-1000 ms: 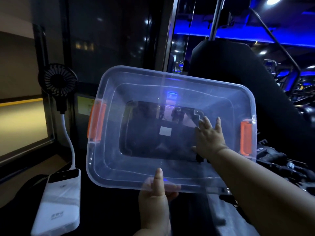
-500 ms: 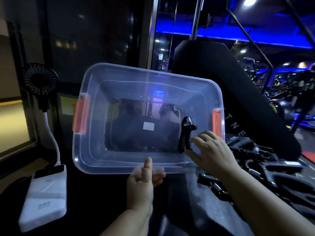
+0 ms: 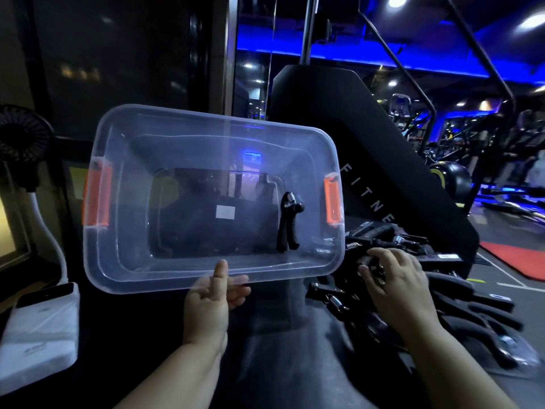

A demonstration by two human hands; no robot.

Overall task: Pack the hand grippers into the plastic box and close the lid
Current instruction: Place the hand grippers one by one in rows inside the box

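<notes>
Box: the clear rectangular plastic box point(image 3: 126, 246) is held up off the surface, left of centre, tilted so that its open top faces the viewer.
Latches: an orange clip point(image 3: 97, 199) sits on the left short end and another orange clip point(image 3: 333, 202) on the right short end.
Inside the box: one black spring hand gripper point(image 3: 287, 222) lies against the bottom near the right end, spring end far, handles near; a small white label point(image 3: 225, 212) shows at the middle of the bottom.
Left hand: the left hand point(image 3: 208, 305) pinches the box's near rim, thumb upright on the inner side, fingers showing through the plastic beneath.
Right hand: the right hand point(image 3: 395, 278) lies with bent fingers on the pile, just right of the box; whether it clasps a gripper cannot be told.
Pile: a heap of black hand grippers point(image 3: 457, 296) spreads over the dark surface on the right.
Near left: a white power bank point(image 3: 38, 326).
Far left: a small black fan point(image 3: 20, 137).
Far behind: a black padded gym machine point(image 3: 339, 113) under blue light.
</notes>
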